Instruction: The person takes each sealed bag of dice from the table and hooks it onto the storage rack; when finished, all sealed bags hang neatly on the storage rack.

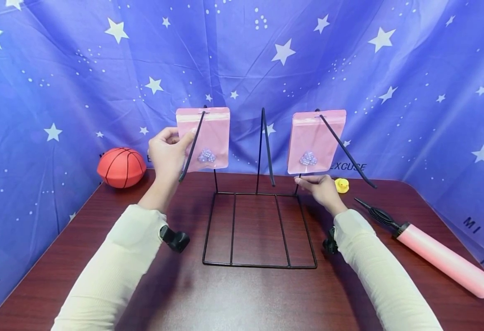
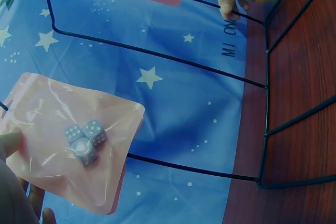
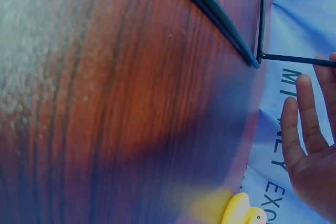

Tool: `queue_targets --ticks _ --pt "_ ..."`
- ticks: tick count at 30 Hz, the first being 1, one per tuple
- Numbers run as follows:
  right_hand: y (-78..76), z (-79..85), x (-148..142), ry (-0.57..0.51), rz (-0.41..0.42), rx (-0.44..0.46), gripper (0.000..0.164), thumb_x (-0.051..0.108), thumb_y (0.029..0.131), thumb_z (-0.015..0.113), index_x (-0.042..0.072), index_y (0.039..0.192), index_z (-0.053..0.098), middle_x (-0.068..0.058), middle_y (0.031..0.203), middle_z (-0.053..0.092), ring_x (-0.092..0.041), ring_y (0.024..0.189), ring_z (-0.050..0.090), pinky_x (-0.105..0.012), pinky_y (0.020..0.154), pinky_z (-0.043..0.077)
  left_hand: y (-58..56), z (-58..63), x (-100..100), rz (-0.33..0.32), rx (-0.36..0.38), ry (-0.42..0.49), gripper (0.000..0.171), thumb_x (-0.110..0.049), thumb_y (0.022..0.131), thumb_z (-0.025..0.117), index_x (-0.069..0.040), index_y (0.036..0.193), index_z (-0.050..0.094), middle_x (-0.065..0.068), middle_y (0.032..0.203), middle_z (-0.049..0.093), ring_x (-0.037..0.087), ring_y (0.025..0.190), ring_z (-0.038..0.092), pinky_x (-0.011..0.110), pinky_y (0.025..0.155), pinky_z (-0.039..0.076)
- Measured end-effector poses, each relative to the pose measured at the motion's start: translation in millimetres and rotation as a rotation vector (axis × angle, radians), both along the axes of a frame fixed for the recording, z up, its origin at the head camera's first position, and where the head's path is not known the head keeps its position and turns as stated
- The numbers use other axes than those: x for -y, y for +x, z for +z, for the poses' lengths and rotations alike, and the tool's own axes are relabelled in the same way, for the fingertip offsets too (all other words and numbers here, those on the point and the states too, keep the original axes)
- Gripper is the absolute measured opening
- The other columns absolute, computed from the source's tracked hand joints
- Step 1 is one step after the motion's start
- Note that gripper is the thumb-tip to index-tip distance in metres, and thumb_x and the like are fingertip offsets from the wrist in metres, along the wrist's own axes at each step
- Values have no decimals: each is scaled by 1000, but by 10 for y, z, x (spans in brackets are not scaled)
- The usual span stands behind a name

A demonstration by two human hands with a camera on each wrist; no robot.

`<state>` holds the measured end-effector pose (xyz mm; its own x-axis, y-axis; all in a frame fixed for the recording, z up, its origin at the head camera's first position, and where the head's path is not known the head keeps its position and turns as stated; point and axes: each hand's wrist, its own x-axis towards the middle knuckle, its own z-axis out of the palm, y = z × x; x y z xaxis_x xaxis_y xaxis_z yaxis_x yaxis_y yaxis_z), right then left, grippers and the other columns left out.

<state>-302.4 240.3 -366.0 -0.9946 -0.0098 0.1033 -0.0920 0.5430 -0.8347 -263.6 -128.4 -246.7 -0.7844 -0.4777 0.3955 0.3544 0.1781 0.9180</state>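
Observation:
A black wire display rack [image 1: 259, 265] stands on the table with three long hooks. My left hand [image 1: 168, 149] pinches the side edge of a pink zip pouch [image 1: 219, 133] that hangs on the left hook. Through its clear front show several pale dice [image 2: 84, 140]. Another pink pouch [image 1: 314, 133], also with dice inside, hangs on the right hook. Below that pouch, my right hand [image 1: 322, 189] pinches the rack's right upright; its other fingers [image 3: 310, 124] spread loosely, and the thumb is out of the right wrist view. The middle hook [image 1: 268, 151] carries nothing.
A red toy basketball [image 1: 122, 168] sits at the table's back left. Behind the right hand is a yellow rubber duck [image 1: 342, 185]. A pink hand pump [image 1: 446, 259] with a black hose lies on the right. Star-printed blue cloth [image 1: 242, 55] hangs behind the table.

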Motion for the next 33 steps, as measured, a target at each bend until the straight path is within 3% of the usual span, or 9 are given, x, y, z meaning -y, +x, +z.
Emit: queue_targets --ticks 6,12,18,23,26,33 --pt "5 10 12 -1 16 0 47 36 98 69 -1 126 70 -20 123 69 -31 113 66 -47 97 53 -21 -15 -13 80 -7 -43 25 -18 83 86 0 97 76 -20 59 58 -5 44 52 14 50 44" --pt "15 16 18 -9 14 1 46 35 98 70 -1 126 70 -20 122 69 -28 111 67 -44 95 54 -7 -8 -28 154 -17 -81 35 -23 80 89 -2 103 73 -5 75 65 -5 53 53 15 53 45" --pt "3 4 8 -5 14 8 47 36 98 70 -1 127 70 -20 123 69 -28 111 67 -44 94 54 -19 -16 -33 139 -27 -67 45 -22 80 88 -5 117 70 -8 73 61 -1 61 54 18 59 44" --pt "15 13 10 -7 15 12 47 36 98 70 0 127 69 -19 123 69 -25 111 67 -43 95 54 -40 -27 -25 167 -14 -145 42 -25 82 87 -6 117 75 -10 79 56 0 72 50 27 85 40" --pt "21 17 11 -8 14 10 47 35 98 70 -1 127 69 -20 122 69 -26 111 68 -43 96 54 -45 -34 -24 193 -4 -190 40 -26 81 87 -3 111 76 -8 84 52 2 76 47 36 94 37" --pt "14 8 14 -6 7 12 46 35 98 70 -1 126 70 -20 122 70 -29 109 68 -45 94 54 -40 -32 -39 194 -1 -177 38 -25 81 87 1 106 74 -7 87 51 4 79 46 39 92 39"
